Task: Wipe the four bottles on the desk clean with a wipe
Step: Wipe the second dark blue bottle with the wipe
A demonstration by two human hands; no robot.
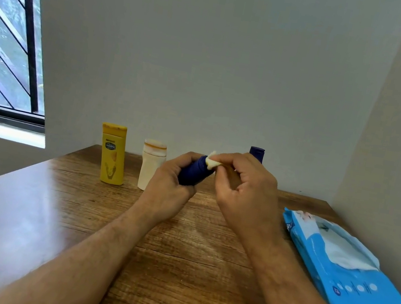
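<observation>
My left hand (166, 186) grips a dark blue bottle (194, 173), held tilted above the desk with its top toward the right. My right hand (244, 185) pinches a small crumpled white wipe (212, 161) against the bottle's upper end. A yellow bottle (113, 154) stands upright at the back left of the desk. Beside it stands a cream-white bottle (151, 163), partly behind my left hand. A second dark blue bottle (257, 154) stands at the back, mostly hidden behind my right hand; only its cap shows.
A blue pack of wipes (349, 272) lies open on the right side of the wooden desk (52, 206), a white sheet sticking out. Walls close in behind and to the right. A barred window is at the left.
</observation>
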